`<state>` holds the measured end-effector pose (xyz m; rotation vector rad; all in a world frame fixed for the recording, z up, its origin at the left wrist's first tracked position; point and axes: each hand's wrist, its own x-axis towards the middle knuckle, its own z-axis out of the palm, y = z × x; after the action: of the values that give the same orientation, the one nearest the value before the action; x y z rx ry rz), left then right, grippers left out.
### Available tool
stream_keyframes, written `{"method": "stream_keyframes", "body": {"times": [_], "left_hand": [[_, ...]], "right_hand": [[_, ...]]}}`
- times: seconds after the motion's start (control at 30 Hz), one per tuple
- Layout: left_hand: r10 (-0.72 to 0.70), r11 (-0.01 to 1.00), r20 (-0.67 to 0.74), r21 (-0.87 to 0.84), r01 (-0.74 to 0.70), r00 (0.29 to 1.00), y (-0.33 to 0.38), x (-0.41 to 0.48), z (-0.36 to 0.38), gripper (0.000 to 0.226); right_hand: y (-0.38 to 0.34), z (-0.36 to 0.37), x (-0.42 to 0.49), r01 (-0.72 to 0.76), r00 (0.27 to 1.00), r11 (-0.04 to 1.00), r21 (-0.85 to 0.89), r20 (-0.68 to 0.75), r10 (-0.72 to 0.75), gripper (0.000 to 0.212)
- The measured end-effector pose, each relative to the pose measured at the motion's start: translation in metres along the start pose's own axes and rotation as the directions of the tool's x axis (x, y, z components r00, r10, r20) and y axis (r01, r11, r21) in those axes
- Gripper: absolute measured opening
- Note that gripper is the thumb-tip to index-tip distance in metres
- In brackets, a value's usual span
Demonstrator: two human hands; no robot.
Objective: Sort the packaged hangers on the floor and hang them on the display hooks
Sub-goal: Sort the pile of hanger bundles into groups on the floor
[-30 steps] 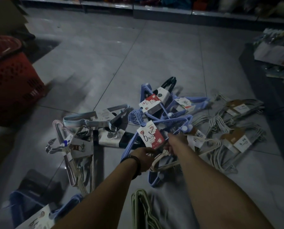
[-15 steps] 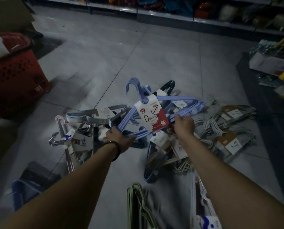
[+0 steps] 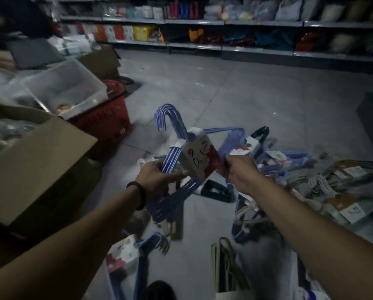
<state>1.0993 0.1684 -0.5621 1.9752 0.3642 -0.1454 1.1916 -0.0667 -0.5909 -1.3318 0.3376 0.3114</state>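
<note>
Two hands clamped on one blue hanger pack (image 3: 187, 156), raised above the floor: left hand (image 3: 159, 176) gripping its nine o'clock arm, right hand (image 3: 242, 169) its three o'clock side. More packaged hangers (image 3: 333, 182) strewn floorward at four o'clock. Red basket (image 3: 107, 118) at ten o'clock.

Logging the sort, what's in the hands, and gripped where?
A blue hanger pack: left hand on its left shoulder, right hand on its right.
</note>
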Motion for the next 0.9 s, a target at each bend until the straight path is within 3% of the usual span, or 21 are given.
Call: {"method": "stream_keyframes", "body": {"times": [0.13,0.3,0.43,0.53,0.6,0.67,0.77,0.83,0.9], "left_hand": [[0.038,0.99,-0.102,-0.128,-0.051,0.994,-0.017,-0.067,-0.048,0.051],[-0.012,0.988,-0.108,-0.154,-0.005,0.994,-0.05,-0.13,-0.1,0.025],[-0.071,0.969,-0.243,-0.246,0.01,0.968,-0.078,-0.17,-0.105,0.029],[-0.1,0.988,-0.432,-0.147,0.039,0.896,-0.119,-0.182,-0.099,0.034],[-0.11,0.994,-0.498,-0.04,0.104,0.86,-0.147,-0.185,-0.094,0.031],[-0.056,0.987,-0.567,0.092,0.131,0.822,-0.171,-0.184,-0.086,0.026],[0.035,0.941,-0.613,0.286,0.181,0.789,-0.199,-0.18,-0.068,0.027],[0.028,0.914,-0.605,0.338,0.225,0.795,-0.218,-0.175,-0.058,0.025],[0.032,0.891,-0.566,0.39,0.234,0.824,-0.243,-0.17,-0.052,0.029]], "right_hand": [[0.004,0.067,-0.058,-0.091,0.982,0.995,-0.036,0.161,0.096,0.015],[0.029,0.133,-0.137,-0.119,0.884,0.982,-0.144,0.436,0.171,0.037],[0.045,0.173,-0.168,-0.192,0.859,0.965,-0.178,0.444,0.253,0.072],[0.048,0.185,-0.17,-0.233,0.855,0.961,-0.147,0.439,0.275,0.09],[0.049,0.19,-0.171,-0.221,0.851,0.957,-0.187,0.443,0.283,0.079],[0.058,0.2,-0.173,-0.171,0.843,0.924,-0.343,0.434,0.317,0.065],[0.094,0.215,-0.167,-0.077,0.898,0.826,-0.558,0.321,0.3,0.054],[0.125,0.218,-0.155,-0.054,0.943,0.846,-0.53,0.252,0.218,0.027],[0.154,0.214,-0.138,-0.093,0.957,0.877,-0.471,0.201,0.209,0.019]]}}
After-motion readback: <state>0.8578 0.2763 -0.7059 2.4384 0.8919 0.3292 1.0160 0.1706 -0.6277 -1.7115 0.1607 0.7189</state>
